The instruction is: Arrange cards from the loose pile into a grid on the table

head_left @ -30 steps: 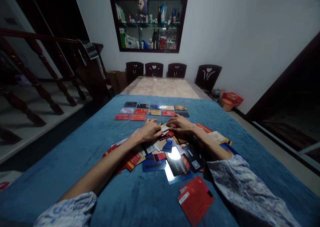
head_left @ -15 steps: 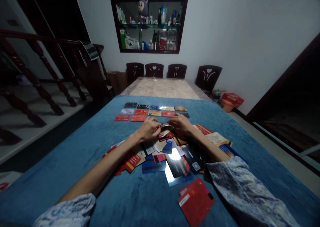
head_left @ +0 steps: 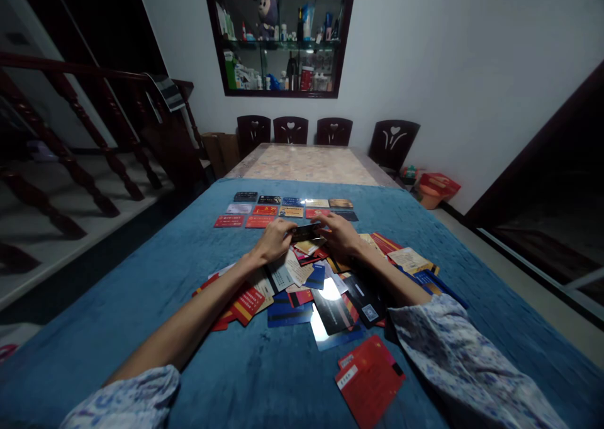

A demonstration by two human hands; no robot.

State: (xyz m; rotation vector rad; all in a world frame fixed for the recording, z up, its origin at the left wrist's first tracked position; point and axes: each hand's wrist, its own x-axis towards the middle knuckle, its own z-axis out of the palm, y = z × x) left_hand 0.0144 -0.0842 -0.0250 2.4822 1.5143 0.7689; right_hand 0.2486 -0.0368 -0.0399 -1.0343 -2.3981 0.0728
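A black card (head_left: 306, 231) is held tilted over the loose pile, between my two hands. My left hand (head_left: 274, 240) pinches its left end. The fingers of my right hand (head_left: 340, 233) close at its right end, though their exact contact is partly hidden. Below them spreads a heap of overlapping cards, among them a small blue card (head_left: 316, 277), a black card with a square code (head_left: 365, 300) and a dark glossy card (head_left: 333, 309). Beyond my hands, cards lie in neat rows, including a red card (head_left: 229, 221) and an orange-red card (head_left: 260, 222) at the near left.
A blue cloth (head_left: 155, 278) covers the near part of the table; the far tabletop (head_left: 311, 161) is bare stone-patterned. Red cards (head_left: 370, 378) lie apart near my right sleeve. Dark chairs (head_left: 291, 131) stand at the far end, and a wooden railing (head_left: 94, 139) runs along the left.
The card between my hands has turned so its black face shows; before, a thin light edge was visible. My left hand has shifted slightly left. The rows and pile look unchanged.
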